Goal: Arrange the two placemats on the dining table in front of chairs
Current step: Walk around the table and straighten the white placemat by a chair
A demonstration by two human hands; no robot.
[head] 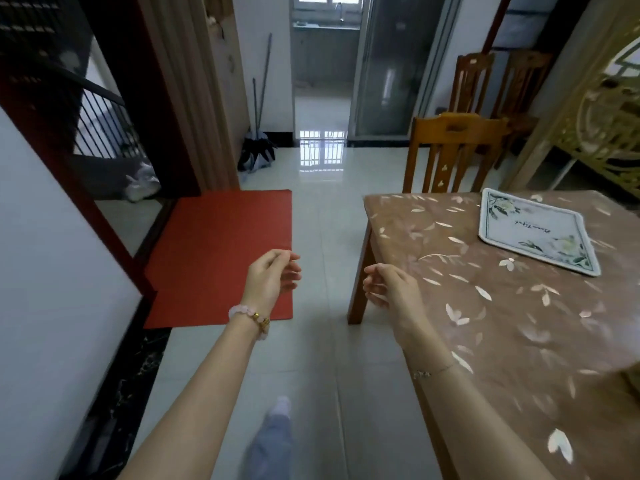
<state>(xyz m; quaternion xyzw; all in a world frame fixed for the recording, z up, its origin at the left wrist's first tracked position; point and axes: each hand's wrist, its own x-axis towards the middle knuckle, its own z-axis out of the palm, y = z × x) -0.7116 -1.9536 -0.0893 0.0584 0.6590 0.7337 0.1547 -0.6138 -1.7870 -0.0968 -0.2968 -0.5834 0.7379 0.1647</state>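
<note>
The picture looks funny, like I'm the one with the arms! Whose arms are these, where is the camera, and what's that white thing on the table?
The camera sits on a person's head and looks forward and down, so you see what they see. The two bare arms are theirs: the left hand, with a pink bead bracelet on its wrist, and the right hand. Both hands are loosely open and hold nothing. On the right is a dining table with a brown cloth printed with leaves. The white thing is a placemat with flowers on it, lying flat near a wooden chair. Only one placemat shows here. A red mat lies on the floor to the left.
</note>
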